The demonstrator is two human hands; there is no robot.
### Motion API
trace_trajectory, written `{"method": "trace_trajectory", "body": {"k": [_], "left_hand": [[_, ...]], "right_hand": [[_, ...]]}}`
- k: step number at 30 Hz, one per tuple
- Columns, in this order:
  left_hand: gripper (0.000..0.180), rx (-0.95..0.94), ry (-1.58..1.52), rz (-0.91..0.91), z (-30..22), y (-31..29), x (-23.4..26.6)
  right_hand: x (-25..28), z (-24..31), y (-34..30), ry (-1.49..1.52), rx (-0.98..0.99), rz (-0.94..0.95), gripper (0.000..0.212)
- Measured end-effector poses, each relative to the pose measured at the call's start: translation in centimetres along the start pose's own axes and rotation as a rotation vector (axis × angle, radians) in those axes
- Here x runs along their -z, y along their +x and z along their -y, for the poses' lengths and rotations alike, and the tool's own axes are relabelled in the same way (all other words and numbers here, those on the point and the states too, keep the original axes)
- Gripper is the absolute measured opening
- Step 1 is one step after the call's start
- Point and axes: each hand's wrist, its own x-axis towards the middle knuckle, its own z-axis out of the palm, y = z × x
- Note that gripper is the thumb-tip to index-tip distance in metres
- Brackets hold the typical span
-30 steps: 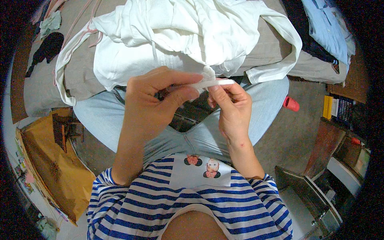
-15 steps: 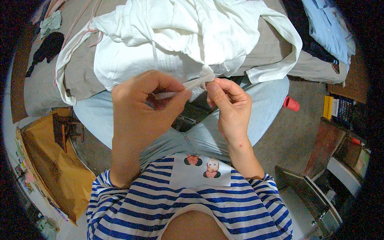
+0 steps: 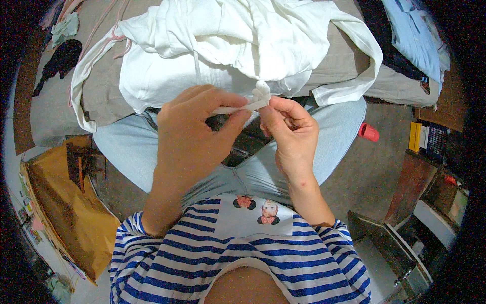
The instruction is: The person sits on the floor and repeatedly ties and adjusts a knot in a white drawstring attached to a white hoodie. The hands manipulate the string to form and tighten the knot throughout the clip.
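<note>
A: Where is the white cord (image 3: 233,109) to be found, and how is it turned?
B: It is held in the air above the lap, just off the near edge of the white garment (image 3: 212,38). Its knot (image 3: 260,91) is seen hanging from the garment's edge, with the long axis of the knotted part directed toward the wearer's body. From the knot's lower end a strand is led off to the left, nearly level, its left end dipping slightly.

A: How are the fingers set?
B: By the left hand (image 3: 248,105) the strand is pinched between thumb and forefinger, the tips nearly together. By the right hand (image 3: 267,106) the knot's lower right side is gripped between thumb and forefinger, the other fingers being curled in.

A: Is anything in the way?
B: The strand's far left end is partly hidden by the left hand. Beyond the knot, the garment is spread in folds over a grey-brown cover (image 3: 104,104); below, the jeans (image 3: 126,152) are seen.

A: And farther out?
B: Black cloth (image 3: 62,57) is laid at the left, light-blue clothing (image 3: 412,40) at the right, and a red object (image 3: 368,132) is seen on the floor (image 3: 349,157).
</note>
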Motion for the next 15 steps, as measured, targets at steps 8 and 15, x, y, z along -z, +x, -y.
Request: {"method": "trace_trajectory", "body": {"k": [8,15], "left_hand": [[0.009,0.06,0.082,-0.014,0.0,0.2,-1.5],[0.013,0.213,0.123,0.063,0.0,0.8,-1.5]], "right_hand": [[0.0,-0.1,0.0,0.016,0.03,-0.008,0.015],[0.2,-0.4,0.1,-0.003,0.04,-0.004,0.016]]}}
